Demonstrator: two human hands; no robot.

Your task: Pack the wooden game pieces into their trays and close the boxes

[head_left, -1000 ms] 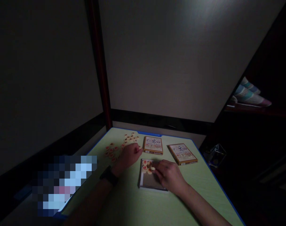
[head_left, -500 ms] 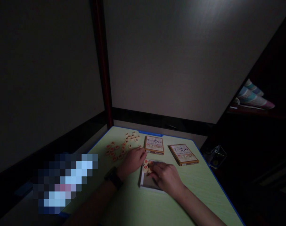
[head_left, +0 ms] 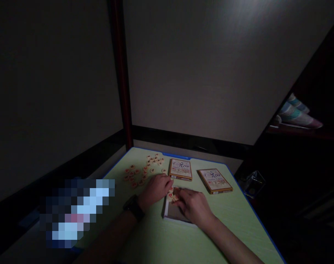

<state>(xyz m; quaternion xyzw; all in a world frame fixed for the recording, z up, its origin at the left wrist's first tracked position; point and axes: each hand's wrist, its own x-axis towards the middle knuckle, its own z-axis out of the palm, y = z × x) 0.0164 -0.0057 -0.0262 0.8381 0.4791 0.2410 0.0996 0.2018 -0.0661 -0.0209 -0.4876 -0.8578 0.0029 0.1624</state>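
A shallow open box (head_left: 178, 213) lies on the green table, with a few round Chinese chess pieces (head_left: 170, 197) with red characters at its far left corner. My right hand (head_left: 196, 207) reaches over the box from the right, fingertips closed on a chess piece among them; its fingers partly cover the group. My left hand (head_left: 157, 187), with a dark watch on the wrist, is curled at the box's far left corner. Whatever its fingers hold, if anything, is hidden. Left of that hand, several loose chess pieces (head_left: 132, 174) lie spread, red ones nearer and dark ones farther back.
Two flat printed Chinese chess boxes (head_left: 180, 168) lie beyond my hands, the other box (head_left: 215, 179) farther right. The green table (head_left: 224, 227) has a blue edge and stands in a corner against walls. A transparent container (head_left: 255, 183) sits beyond its right edge. The room is dim.
My left hand stays nearly still by the box corner. My right fingers have shifted slightly over the pieces inside the box. The view has moved a little.
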